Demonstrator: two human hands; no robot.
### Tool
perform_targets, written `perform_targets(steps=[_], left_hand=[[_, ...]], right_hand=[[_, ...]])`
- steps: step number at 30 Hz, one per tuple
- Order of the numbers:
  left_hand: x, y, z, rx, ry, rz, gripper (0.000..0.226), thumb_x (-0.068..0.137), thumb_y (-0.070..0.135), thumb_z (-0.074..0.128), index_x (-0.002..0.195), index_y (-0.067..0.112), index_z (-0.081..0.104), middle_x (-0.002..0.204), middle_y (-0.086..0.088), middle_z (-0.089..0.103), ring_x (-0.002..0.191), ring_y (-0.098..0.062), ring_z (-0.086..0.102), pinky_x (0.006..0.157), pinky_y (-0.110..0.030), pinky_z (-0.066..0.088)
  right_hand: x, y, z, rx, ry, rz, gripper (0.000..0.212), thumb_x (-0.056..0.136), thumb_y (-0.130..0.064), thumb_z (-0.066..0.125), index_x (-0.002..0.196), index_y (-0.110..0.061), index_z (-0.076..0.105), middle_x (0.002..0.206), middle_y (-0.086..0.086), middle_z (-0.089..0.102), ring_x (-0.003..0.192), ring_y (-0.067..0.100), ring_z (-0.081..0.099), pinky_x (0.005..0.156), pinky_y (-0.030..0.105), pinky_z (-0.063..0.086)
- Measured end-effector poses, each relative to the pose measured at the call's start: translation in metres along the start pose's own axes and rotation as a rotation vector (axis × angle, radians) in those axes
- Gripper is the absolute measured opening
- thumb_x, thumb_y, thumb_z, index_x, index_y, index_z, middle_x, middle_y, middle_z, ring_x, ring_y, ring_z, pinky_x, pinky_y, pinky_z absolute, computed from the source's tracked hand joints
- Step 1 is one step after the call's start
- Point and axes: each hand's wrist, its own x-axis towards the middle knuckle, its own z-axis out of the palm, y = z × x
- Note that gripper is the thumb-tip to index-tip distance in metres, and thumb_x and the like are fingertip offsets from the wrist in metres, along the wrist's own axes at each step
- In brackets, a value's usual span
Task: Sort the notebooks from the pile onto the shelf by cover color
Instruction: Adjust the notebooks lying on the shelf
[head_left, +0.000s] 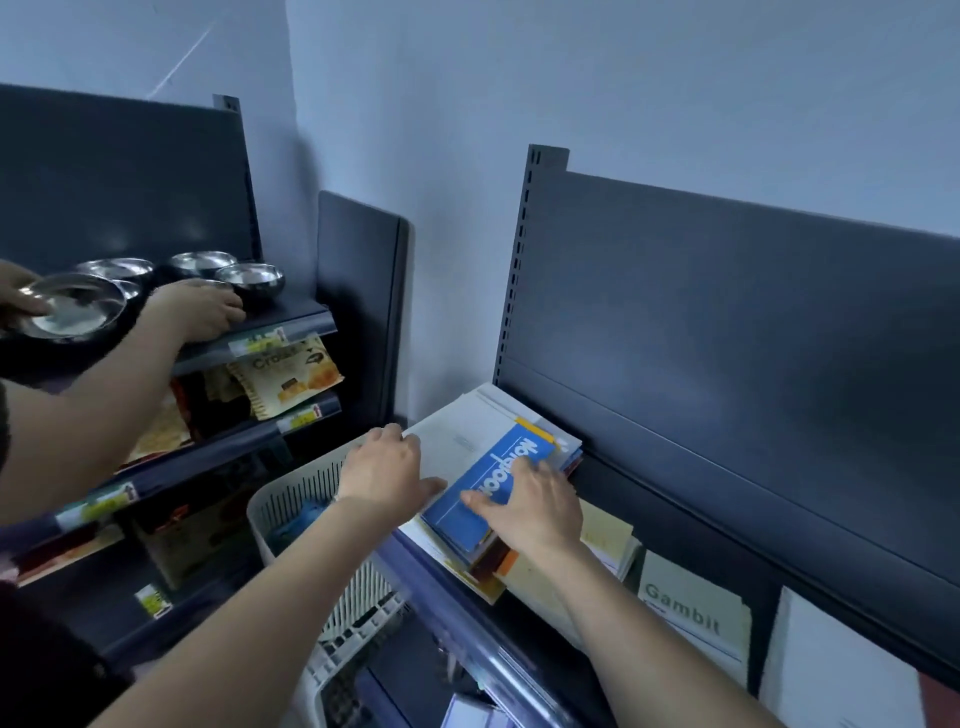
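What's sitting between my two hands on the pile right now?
In the head view, the blue notebook, lying on top: the left hand rests on the white cover beside it, and the right hand lies on its right side.

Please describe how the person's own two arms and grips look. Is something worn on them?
The left forearm and the right forearm are bare as far as the picture shows; no sleeve reaches them. The left grip and the right grip are bare hands without gloves. No ring plainly shows on the fingers.
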Motion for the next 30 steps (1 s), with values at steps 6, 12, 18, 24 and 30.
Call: perform_targets(steps=[6, 12, 18, 24, 30], left_hand=[[0.038, -0.011, -0.002, -0.279, -0.144, -0.079, 0.052, 0.078, 0.047, 0.072, 0.110, 0.013, 0.051, 0.110, -0.006, 0.059, 0.099, -0.024, 0.057, 0.078, -0.034, 0.048], [0.057, 0.000, -0.003, -0.702, 0.059, 0.017, 0.016, 0.096, 0.022, 0.052, 0.092, 0.010, 0.042, 0.085, -0.008, 0.058, 0.086, -0.034, 0.059, 0.068, -0.038, 0.048], [0.071, 0.002, -0.011, -1.155, 0.021, -0.016, 0.020, 0.094, 0.036, 0.056, 0.082, 0.022, 0.049, 0.080, 0.001, 0.061, 0.075, -0.023, 0.060, 0.070, -0.048, 0.052], [0.070, -0.015, 0.009, -0.565, -0.048, 0.056, 0.032, 0.096, 0.036, 0.047, 0.114, 0.012, 0.059, 0.114, -0.010, 0.058, 0.109, -0.027, 0.052, 0.094, -0.039, 0.045], [0.075, -0.032, 0.022, -0.380, -0.251, -0.002, 0.059, 0.068, 0.061, 0.071, 0.107, 0.019, 0.055, 0.105, 0.000, 0.060, 0.097, -0.020, 0.057, 0.085, -0.038, 0.051]], right_hand=[[0.017, -0.002, 0.001, 0.094, 0.042, 0.147, 0.070, 0.078, -0.069, 0.058, 0.123, -0.016, 0.048, 0.127, 0.005, 0.055, 0.120, 0.026, 0.048, 0.094, 0.036, 0.040], [0.026, -0.007, 0.003, 0.205, 0.164, 0.316, 0.085, 0.083, -0.067, 0.052, 0.143, -0.009, 0.037, 0.140, 0.008, 0.047, 0.129, 0.026, 0.041, 0.104, 0.037, 0.034], [0.032, -0.012, -0.008, 1.084, 0.240, 0.456, 0.020, 0.095, -0.032, 0.057, 0.095, -0.013, 0.064, 0.090, 0.007, 0.066, 0.080, 0.020, 0.060, 0.070, 0.037, 0.050], [0.030, -0.005, -0.012, 1.019, 0.549, 0.457, 0.015, 0.100, -0.020, 0.047, 0.090, -0.012, 0.054, 0.087, 0.015, 0.062, 0.065, 0.017, 0.048, 0.058, 0.029, 0.040], [0.016, 0.000, -0.012, 0.989, 0.671, 0.470, 0.011, 0.101, -0.020, 0.046, 0.095, -0.018, 0.056, 0.079, -0.006, 0.061, 0.069, 0.014, 0.056, 0.061, 0.031, 0.046]])
